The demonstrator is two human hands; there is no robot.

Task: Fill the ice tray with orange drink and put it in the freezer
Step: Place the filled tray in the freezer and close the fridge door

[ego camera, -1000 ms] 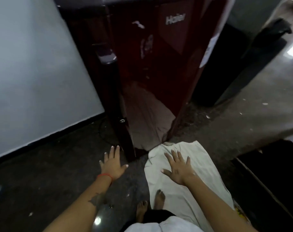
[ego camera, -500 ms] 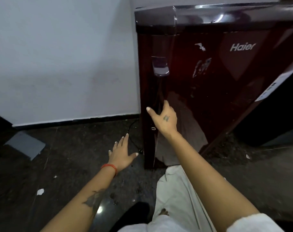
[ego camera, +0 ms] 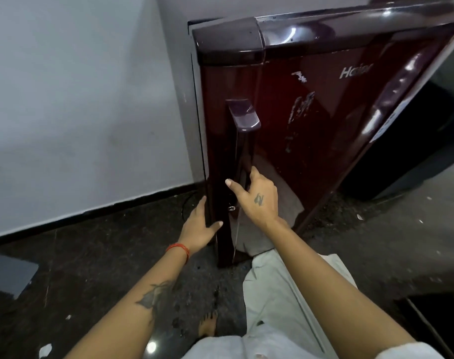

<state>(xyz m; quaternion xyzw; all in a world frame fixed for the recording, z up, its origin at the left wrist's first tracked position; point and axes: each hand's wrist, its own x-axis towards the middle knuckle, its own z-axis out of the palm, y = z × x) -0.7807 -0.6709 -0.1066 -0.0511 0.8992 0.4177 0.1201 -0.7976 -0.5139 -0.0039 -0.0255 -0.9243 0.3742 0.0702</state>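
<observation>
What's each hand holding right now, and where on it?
Right hand grips the fridge's door handle near its lower end, fingers curled behind the bar. Left hand holds nothing; it rests open on the fridge's left edge.

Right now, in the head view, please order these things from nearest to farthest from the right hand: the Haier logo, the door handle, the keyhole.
From the right hand:
1. Door handle, the fingers are curled on its lower part.
2. Keyhole, just left of the hand, low on the door.
3. Haier logo, far up on the door, to the right.
</observation>
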